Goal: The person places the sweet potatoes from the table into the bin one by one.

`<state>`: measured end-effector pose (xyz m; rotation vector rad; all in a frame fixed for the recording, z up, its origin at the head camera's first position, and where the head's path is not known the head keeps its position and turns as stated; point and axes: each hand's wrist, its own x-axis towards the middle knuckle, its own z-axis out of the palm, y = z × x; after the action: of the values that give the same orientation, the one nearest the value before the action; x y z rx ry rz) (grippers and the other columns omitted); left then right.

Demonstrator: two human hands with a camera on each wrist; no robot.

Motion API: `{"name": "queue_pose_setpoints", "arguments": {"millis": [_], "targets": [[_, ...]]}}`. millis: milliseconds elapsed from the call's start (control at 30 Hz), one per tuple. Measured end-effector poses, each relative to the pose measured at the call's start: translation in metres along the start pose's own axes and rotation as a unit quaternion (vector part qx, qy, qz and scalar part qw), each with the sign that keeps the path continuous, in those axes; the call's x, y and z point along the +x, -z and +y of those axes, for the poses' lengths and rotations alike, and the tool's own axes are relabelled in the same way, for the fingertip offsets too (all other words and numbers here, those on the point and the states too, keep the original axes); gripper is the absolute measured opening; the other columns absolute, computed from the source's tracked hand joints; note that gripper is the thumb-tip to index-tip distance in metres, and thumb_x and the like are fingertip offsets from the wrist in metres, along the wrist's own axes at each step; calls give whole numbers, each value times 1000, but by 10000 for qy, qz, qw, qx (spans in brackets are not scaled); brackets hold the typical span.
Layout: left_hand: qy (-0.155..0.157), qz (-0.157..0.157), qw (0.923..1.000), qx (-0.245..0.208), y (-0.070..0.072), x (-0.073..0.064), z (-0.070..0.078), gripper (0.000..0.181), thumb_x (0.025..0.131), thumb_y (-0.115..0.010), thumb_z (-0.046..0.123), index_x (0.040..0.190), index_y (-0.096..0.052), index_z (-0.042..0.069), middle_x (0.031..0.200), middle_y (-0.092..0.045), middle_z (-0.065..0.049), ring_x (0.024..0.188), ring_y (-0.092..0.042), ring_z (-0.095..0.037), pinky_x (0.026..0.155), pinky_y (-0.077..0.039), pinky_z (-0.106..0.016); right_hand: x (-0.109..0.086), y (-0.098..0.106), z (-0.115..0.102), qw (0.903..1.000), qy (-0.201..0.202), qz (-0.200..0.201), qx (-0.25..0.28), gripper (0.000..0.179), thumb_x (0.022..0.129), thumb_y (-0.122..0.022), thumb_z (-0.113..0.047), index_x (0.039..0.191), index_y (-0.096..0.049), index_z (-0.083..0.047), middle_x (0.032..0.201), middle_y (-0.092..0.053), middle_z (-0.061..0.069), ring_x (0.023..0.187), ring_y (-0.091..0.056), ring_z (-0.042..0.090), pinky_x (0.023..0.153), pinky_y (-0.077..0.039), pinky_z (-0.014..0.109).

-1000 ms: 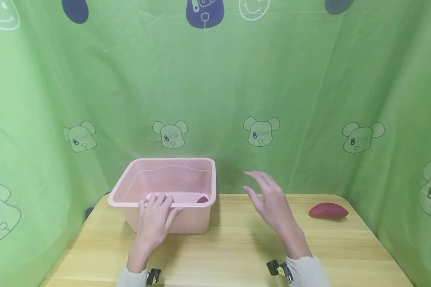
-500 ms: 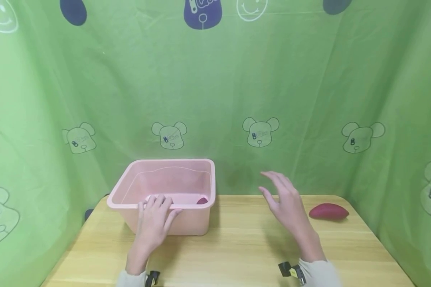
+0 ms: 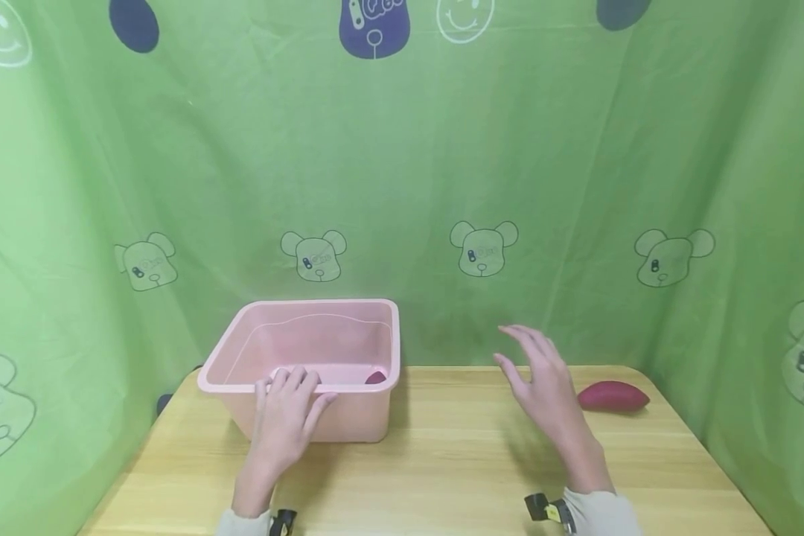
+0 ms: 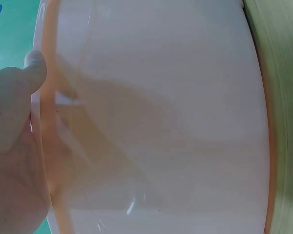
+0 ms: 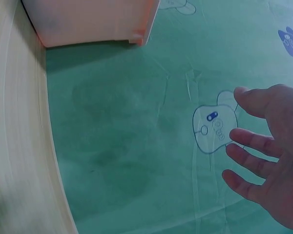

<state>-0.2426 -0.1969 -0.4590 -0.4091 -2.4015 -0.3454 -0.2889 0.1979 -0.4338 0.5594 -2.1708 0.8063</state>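
left fingers (image 3: pixel 297 378) grip smooth pink tub (image 3: pixel 356 417) (round-cornered)

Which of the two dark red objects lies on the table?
The dark red object at the right, on the wooden table; the other one lies inside the pink bin.

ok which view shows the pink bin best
The head view: it shows nearly all the pink bin, inside included, left hand on its rim. The left wrist view has one wall close up; the right wrist view, only a part.
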Motion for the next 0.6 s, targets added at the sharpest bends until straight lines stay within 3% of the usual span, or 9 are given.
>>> {"name": "queue_pose_setpoints", "arguments": {"millis": [600], "targets": [[-26,56,10000,-6,-1,0,-1,30,99,-64,45,91,-55,17,90,-50,3,90,-46,-24,90,-32,-51,-8,8,26,9996,-235,96,-123,52,89,-79,-6,138,-60,-4,138,-57,22,126,-51,44,101,-39,68]]}}
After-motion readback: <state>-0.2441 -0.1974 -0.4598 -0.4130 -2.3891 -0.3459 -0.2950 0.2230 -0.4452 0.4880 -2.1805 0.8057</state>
